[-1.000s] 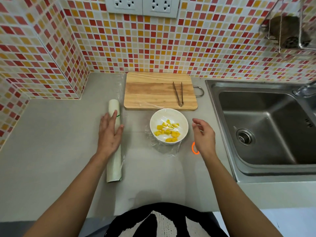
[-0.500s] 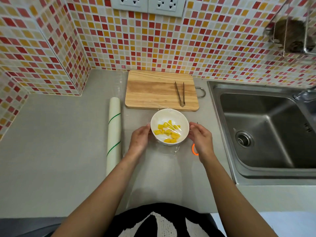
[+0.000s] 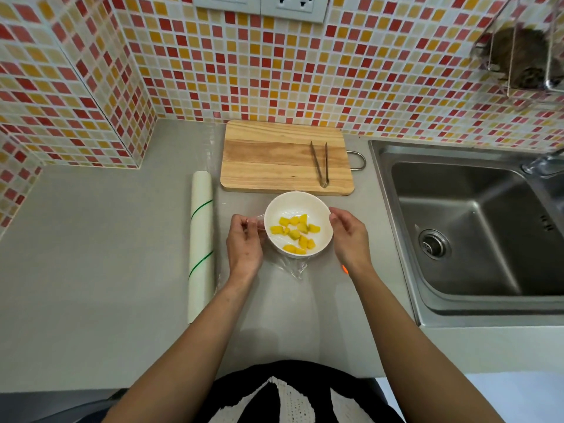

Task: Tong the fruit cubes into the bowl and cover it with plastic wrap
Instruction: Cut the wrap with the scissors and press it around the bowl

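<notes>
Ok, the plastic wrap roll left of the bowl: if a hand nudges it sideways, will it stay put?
Probably not. The plastic wrap roll is a long cylinder lying flat on the smooth counter, so a sideways nudge would likely roll it. It looks slim, so probably light. Pushed along its length, it should slide rather than roll.

Home kitchen, counter corner.
Mosaic tile wall [image 3: 305, 71] w/ sockets [image 3: 261, 4] top centre, steel sink [image 3: 476, 233] at right, wooden cutting board [image 3: 274, 160] mid-frame, grey countertop [image 3: 91, 254] at left.
</notes>
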